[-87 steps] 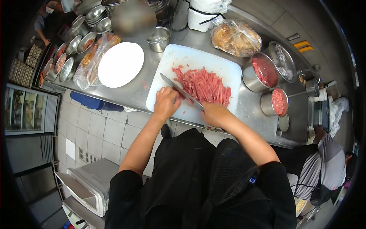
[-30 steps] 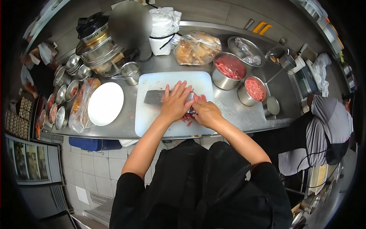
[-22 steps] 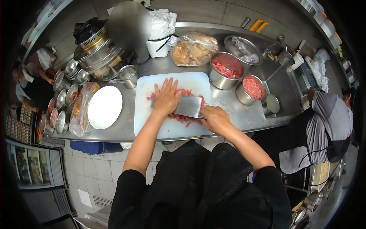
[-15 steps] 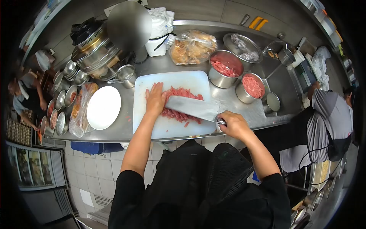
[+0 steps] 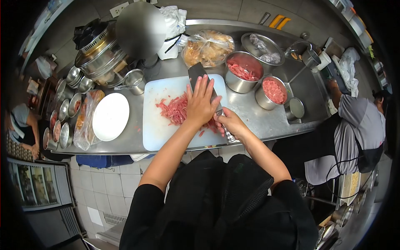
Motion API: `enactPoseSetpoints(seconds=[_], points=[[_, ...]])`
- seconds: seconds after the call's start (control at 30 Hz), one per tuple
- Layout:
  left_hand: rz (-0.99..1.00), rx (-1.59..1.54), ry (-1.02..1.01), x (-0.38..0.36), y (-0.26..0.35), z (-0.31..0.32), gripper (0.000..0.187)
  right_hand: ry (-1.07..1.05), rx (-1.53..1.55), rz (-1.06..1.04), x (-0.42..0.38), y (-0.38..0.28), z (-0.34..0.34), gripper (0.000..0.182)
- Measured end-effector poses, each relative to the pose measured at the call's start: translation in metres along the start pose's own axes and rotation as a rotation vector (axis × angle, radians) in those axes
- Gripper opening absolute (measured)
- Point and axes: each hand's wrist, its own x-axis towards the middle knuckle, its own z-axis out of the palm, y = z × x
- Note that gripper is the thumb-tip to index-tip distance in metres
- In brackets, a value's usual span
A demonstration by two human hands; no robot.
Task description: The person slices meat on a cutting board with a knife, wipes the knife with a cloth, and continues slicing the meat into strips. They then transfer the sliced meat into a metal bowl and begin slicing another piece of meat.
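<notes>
My right hand [image 5: 232,123] grips a cleaver [image 5: 197,73] where its metal handle meets the blade, at the front right of the white cutting board [image 5: 160,135]. The wide blade slants away toward the back of the board. My left hand [image 5: 201,102] lies over the blade with its fingers spread, touching it and hiding its middle. Sliced raw meat strips [image 5: 172,110] are heaped on the board left of my left hand. A few more strips show below my left palm, near the handle; what lies under the blade is hidden.
A white plate [image 5: 111,117] and a bag of food [image 5: 88,121] stand to the left, beside several metal bowls [image 5: 64,109]. Behind are a tied bag [image 5: 208,48], a pot of meat strips [image 5: 243,81] and a pot of meat [image 5: 266,98]. A co-worker [image 5: 354,125] stands right.
The cleaver has turned from lying across the board to pointing toward its back. My left hand has moved right from the meat onto the blade. My right hand has shifted left.
</notes>
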Motion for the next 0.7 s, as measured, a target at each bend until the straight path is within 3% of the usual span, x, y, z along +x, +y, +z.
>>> enactPoseSetpoints(seconds=[0.1, 0.3, 0.43, 0.57, 0.63, 0.7], points=[[-0.162, 0.114, 0.057, 0.003, -0.027, 0.004, 0.064, -0.036, -0.077, -0.084, -0.013, -0.003, -0.002, 0.012], [-0.408, 0.141, -0.099, -0.028, -0.111, -0.011, 0.063, 0.108, -0.094, 0.032, -0.059, 0.010, -0.039, 0.014], [-0.532, 0.123, -0.029, -0.048, -0.148, -0.024, 0.061, 0.218, -0.057, 0.072, -0.084, 0.057, -0.061, 0.013], [-0.520, 0.074, -0.040, -0.063, -0.149, -0.013, 0.061, 0.305, 0.042, 0.178, -0.103, 0.088, -0.052, 0.015], [-0.532, -0.217, -0.066, -0.059, -0.122, -0.002, 0.060, 0.309, 0.113, 0.176, -0.105, 0.100, -0.046, 0.015], [-0.462, -0.282, -0.046, -0.053, -0.103, 0.002, 0.059, 0.300, 0.205, 0.161, -0.104, 0.113, -0.040, 0.016]])
